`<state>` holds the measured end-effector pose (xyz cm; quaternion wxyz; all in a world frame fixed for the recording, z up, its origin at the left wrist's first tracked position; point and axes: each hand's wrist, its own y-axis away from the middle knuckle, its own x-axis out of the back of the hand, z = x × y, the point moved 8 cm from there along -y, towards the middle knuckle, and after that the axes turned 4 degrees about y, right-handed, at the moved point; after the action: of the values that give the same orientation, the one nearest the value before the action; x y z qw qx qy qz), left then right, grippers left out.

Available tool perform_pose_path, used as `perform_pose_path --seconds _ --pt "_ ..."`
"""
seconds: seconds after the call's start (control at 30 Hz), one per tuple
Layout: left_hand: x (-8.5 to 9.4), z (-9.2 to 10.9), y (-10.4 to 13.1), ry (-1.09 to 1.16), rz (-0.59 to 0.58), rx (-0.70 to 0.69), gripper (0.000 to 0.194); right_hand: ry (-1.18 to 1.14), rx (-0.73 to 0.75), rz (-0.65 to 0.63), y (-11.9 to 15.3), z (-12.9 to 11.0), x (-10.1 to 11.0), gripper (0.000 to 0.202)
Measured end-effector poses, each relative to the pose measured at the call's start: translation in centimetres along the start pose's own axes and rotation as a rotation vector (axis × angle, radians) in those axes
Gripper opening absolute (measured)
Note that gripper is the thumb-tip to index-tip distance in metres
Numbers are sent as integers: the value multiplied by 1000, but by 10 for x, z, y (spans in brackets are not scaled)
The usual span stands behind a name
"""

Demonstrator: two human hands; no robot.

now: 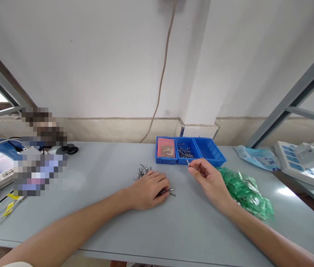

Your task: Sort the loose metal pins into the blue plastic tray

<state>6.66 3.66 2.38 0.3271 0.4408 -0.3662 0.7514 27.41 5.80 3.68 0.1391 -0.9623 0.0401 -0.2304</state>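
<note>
Several small metal pins (143, 171) lie in a loose pile on the grey table. My left hand (149, 189) rests palm down beside and partly over this pile. Its fingers are curled around more pins, whose ends (171, 191) poke out by the thumb and fingertips; the rest are hidden under the hand. My right hand (211, 182) is closed in a pinch just in front of the blue bins. A thin metal pin (188, 162) sticks up from between its thumb and index finger. The middle blue bin (188, 161) holds several similar pins.
The left blue bin (166, 160) has a pink sheet and a small clear bag in it. Beside my right forearm lies a green plastic bag (250, 193). A blue-and-white packet (257, 157) and white power strip (298, 163) are at right. Cables and another strip (5, 176) stand left.
</note>
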Motion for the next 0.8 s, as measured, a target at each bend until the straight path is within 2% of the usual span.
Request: perform_pose_path --seconds 0.57,0.8 --pt "0 0 0 1 -1 2 6 -54 -49 -35 0 8 -2 33" --pt "0 0 0 -5 -2 8 6 -19 -46 10 0 3 2 32"
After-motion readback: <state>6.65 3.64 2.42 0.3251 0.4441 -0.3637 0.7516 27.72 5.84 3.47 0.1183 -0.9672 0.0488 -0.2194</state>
